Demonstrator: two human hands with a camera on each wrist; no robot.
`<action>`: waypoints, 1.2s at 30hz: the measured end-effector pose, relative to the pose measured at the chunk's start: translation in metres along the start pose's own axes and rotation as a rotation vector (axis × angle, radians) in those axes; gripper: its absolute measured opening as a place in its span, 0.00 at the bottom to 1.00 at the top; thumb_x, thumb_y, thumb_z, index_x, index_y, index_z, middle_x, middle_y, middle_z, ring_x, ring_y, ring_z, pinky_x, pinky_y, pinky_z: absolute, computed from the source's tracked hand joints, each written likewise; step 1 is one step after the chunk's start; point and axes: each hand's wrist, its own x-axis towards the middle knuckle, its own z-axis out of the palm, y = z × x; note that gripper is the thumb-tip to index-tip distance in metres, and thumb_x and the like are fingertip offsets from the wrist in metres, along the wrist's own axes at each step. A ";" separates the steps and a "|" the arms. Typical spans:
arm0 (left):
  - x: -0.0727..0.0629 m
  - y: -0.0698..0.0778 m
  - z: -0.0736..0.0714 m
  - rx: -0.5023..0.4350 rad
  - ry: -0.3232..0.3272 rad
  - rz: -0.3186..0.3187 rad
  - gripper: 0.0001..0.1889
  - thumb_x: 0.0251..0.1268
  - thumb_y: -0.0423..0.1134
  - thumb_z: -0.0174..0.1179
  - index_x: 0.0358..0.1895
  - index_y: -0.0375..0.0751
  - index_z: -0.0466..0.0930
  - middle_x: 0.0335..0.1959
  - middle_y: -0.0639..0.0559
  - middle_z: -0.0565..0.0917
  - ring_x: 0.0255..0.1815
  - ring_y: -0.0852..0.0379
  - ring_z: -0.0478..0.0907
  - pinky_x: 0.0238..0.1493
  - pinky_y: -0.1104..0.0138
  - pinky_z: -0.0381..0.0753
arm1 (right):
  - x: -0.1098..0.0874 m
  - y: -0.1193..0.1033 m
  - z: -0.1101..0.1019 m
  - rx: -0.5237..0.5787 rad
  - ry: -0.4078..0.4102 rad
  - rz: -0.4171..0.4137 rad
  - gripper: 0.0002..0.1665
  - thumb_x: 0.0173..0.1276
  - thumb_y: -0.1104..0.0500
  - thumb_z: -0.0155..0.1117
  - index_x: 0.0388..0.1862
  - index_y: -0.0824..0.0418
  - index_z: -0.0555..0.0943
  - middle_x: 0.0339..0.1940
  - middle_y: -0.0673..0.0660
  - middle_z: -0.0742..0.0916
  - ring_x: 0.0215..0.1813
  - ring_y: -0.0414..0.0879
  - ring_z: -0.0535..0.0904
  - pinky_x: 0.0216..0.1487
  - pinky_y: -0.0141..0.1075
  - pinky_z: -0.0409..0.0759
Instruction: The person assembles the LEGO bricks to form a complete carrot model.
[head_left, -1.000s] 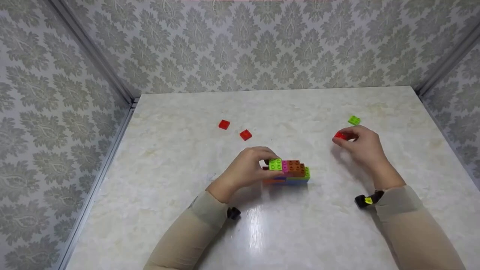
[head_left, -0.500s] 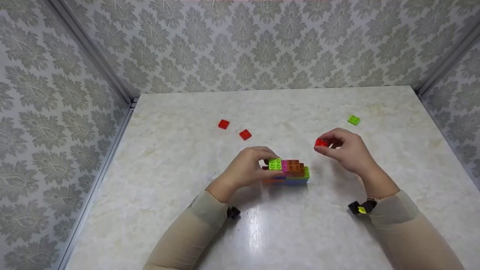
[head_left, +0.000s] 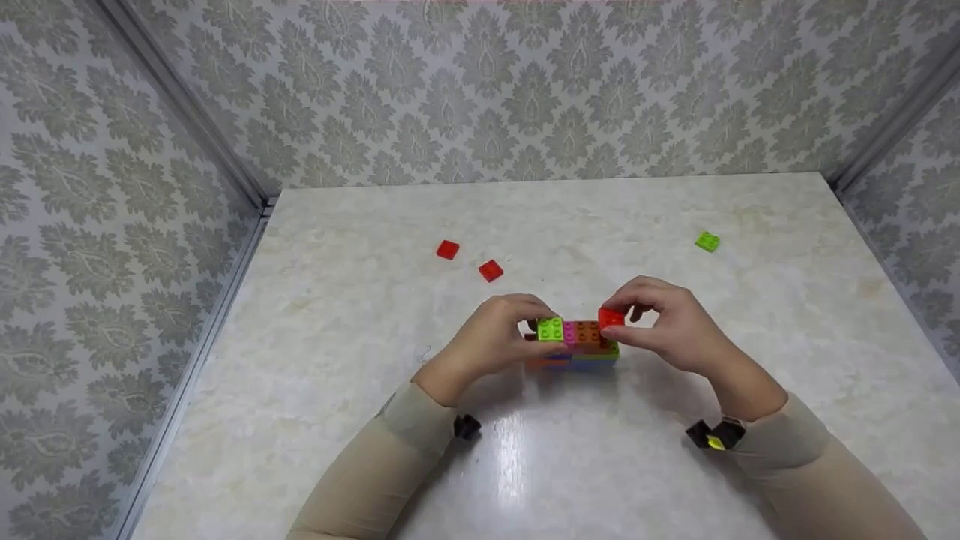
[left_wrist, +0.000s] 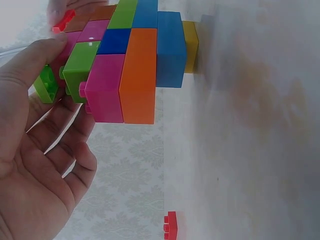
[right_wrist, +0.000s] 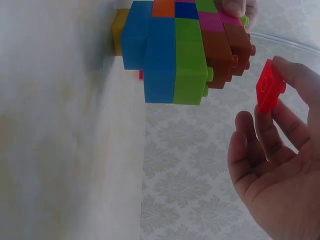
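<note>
A stepped stack of toy building bricks (head_left: 587, 332) stands on the table, in orange, blue, green, pink and brown. My left hand (head_left: 489, 334) holds its upper left end, thumb and fingers on either side of the light green top brick (head_left: 550, 328). My right hand (head_left: 675, 326) pinches a thin red brick (head_left: 611, 318) by its edges over the stack's right end. In the right wrist view this red brick (right_wrist: 270, 86) is tilted and apart from the brown bricks (right_wrist: 216, 54). The left wrist view shows the stack's pink and orange end (left_wrist: 139, 75).
Two red bricks, one farther left (head_left: 448, 249) and one nearer (head_left: 490, 270), lie behind the stack. A light green brick (head_left: 707, 241) lies at the back right of the pale table (head_left: 337, 300). Patterned walls (head_left: 480, 90) enclose the back and sides.
My right hand has carried the red brick leftward and nearer, from beside the green brick to over the stack's right end. The left hand and the stack have stayed in place.
</note>
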 end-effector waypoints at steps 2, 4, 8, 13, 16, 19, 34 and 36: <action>0.000 0.000 0.000 0.002 0.001 0.003 0.17 0.69 0.51 0.83 0.54 0.47 0.96 0.50 0.55 0.95 0.46 0.54 0.89 0.50 0.62 0.88 | 0.000 -0.001 0.003 0.007 -0.013 -0.014 0.13 0.69 0.58 0.86 0.50 0.46 0.94 0.48 0.47 0.93 0.50 0.40 0.85 0.53 0.32 0.82; 0.000 0.000 0.000 0.001 0.002 0.005 0.17 0.69 0.51 0.83 0.53 0.47 0.96 0.49 0.55 0.95 0.45 0.54 0.88 0.48 0.65 0.86 | -0.001 -0.002 0.006 0.007 -0.023 -0.020 0.14 0.69 0.58 0.86 0.51 0.46 0.95 0.49 0.47 0.93 0.50 0.39 0.85 0.53 0.32 0.83; 0.000 0.000 0.000 -0.001 0.005 0.007 0.17 0.68 0.51 0.83 0.53 0.48 0.96 0.48 0.56 0.95 0.45 0.55 0.88 0.49 0.65 0.85 | -0.001 -0.002 0.011 -0.005 -0.033 -0.018 0.14 0.69 0.57 0.86 0.52 0.47 0.95 0.49 0.47 0.93 0.51 0.39 0.84 0.53 0.31 0.82; 0.000 0.000 0.000 0.005 0.003 -0.001 0.17 0.69 0.51 0.83 0.53 0.48 0.96 0.49 0.56 0.95 0.47 0.57 0.87 0.54 0.57 0.89 | -0.001 -0.005 0.013 -0.029 -0.037 0.003 0.14 0.69 0.56 0.87 0.53 0.47 0.95 0.50 0.46 0.92 0.52 0.39 0.85 0.53 0.35 0.84; 0.000 0.001 0.000 0.006 -0.002 -0.012 0.17 0.69 0.51 0.83 0.54 0.48 0.96 0.50 0.55 0.95 0.49 0.57 0.87 0.56 0.53 0.90 | -0.002 -0.006 0.013 -0.043 -0.035 0.008 0.14 0.70 0.56 0.86 0.54 0.49 0.96 0.50 0.47 0.91 0.51 0.45 0.85 0.52 0.39 0.85; 0.000 0.002 -0.001 0.002 -0.008 -0.016 0.17 0.69 0.51 0.82 0.54 0.47 0.96 0.50 0.55 0.95 0.49 0.55 0.88 0.56 0.53 0.90 | -0.003 -0.007 0.014 -0.054 -0.033 0.011 0.15 0.71 0.56 0.85 0.55 0.50 0.96 0.50 0.48 0.91 0.52 0.50 0.85 0.52 0.38 0.84; 0.002 -0.003 0.002 -0.014 0.006 0.019 0.16 0.69 0.49 0.82 0.52 0.46 0.95 0.49 0.54 0.95 0.48 0.58 0.87 0.54 0.54 0.90 | -0.002 -0.003 0.019 -0.027 -0.053 -0.016 0.15 0.71 0.58 0.85 0.55 0.53 0.93 0.52 0.51 0.91 0.53 0.40 0.83 0.53 0.40 0.86; 0.002 -0.003 0.002 -0.022 -0.002 0.012 0.16 0.70 0.49 0.82 0.53 0.46 0.95 0.49 0.54 0.95 0.48 0.58 0.87 0.55 0.54 0.90 | -0.002 0.000 0.020 -0.015 -0.074 -0.010 0.16 0.72 0.58 0.85 0.56 0.53 0.92 0.53 0.50 0.91 0.54 0.39 0.83 0.54 0.41 0.86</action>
